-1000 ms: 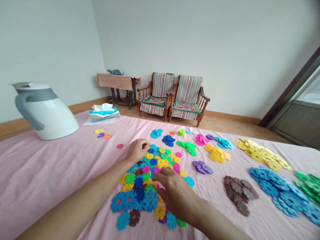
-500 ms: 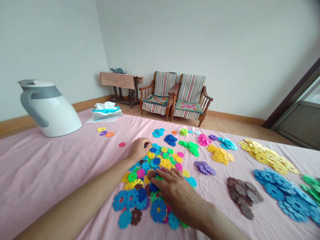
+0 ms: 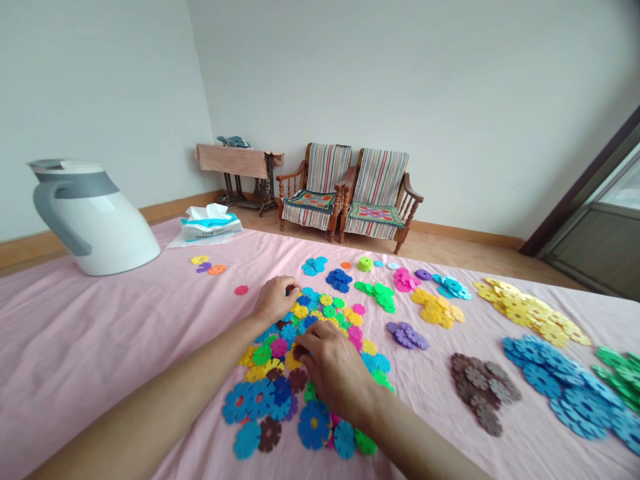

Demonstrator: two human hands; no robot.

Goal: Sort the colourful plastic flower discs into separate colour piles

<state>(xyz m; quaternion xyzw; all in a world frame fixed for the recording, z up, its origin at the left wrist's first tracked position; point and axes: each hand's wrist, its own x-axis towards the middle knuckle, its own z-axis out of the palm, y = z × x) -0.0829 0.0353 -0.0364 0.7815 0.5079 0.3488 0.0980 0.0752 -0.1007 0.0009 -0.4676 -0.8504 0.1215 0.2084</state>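
Note:
A mixed heap of colourful notched plastic discs [image 3: 315,423] lies on the pink cloth in front of me. At the heap's upper left edge is my left hand [image 3: 277,298], its fingers curled round something dark blue, likely a disc. My right hand [image 3: 330,360] is over the middle of the heap, fingers bent down among the discs; its fingertips are partly hidden, so what they touch is unclear. Beyond the heap lie small piles: light blue [image 3: 315,266], dark blue [image 3: 339,280], green [image 3: 381,296], pink [image 3: 406,280], orange-yellow [image 3: 438,309] and purple [image 3: 407,335].
Larger piles of yellow [image 3: 530,310], brown [image 3: 483,390], blue [image 3: 575,393] and green discs [image 3: 620,373] lie to the right. A white kettle [image 3: 113,227] and a tissue pack [image 3: 211,225] stand at the left. Two wooden chairs [image 3: 377,193] are against the wall.
My right hand has drawn its spread fingers together and shifted slightly up and left over the heap. My left hand has barely moved. The view has turned slightly.

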